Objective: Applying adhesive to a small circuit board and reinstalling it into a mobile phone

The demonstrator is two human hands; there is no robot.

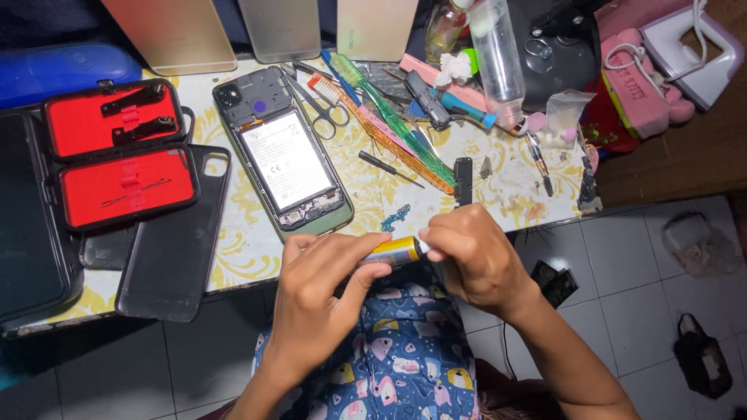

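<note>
Both hands are up off the surface (pixel 482 167) now, just past its near edge and over the lap, and between them sits a small yellow tube (pixel 395 251) with a silvery neck. The left hand (pixel 323 299) is curled around the tube's body, thumb along the underside and fingers wrapped over the top, while the right hand (pixel 475 260) is pinched closed at the tube's tip, fingertips bunched on what looks like the cap end (the cap itself is hidden under them, so I cannot tell its shape). That tube looks light and soft-walled, the sort that dents and squirts if squeezed mid-body, so a gentle hold low on the body with the firmer pinch kept at the stiff neck seems the sensible grip. Just beyond the hands, near the surface's front edge, lies an opened phone (pixel 284 155) with its back off, battery showing. To its left sits a dark phone case (pixel 173 233), and further towards the left edge an open red-lined tool case (pixel 120 152). Behind the phone, small scissors (pixel 323 109), a green toothbrush (pixel 389 117) and a thin screwdriver (pixel 391 169) are scattered towards the far edge, with a clear plastic bottle (pixel 498 58) lying beside them.
</note>
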